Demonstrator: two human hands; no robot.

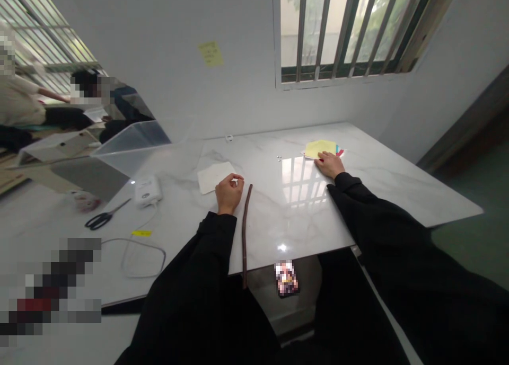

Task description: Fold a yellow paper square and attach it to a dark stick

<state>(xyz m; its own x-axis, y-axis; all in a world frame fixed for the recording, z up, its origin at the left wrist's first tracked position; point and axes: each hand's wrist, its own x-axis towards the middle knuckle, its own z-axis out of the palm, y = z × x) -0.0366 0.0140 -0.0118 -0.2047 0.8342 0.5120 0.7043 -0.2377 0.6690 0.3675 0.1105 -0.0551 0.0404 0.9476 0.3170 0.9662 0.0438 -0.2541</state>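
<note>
My left hand (228, 192) rests on the white marble table (382, 179), fingers curled loosely, pinching the edge of a white sheet of paper (213, 175). A thin brown stick (245, 222) lies just right of that hand and runs back over the table's front edge. My right hand (330, 163) lies flat, fingertips on a small stack of coloured papers (320, 148) with a yellow sheet on top. Both arms are in black sleeves.
Two tiny metal bits (279, 157) lie mid-table. A white device (148, 190) with a looping cable, black scissors (104, 217) and a clear plastic box (131, 145) sit at left. Other people sit far left. A barred window is above.
</note>
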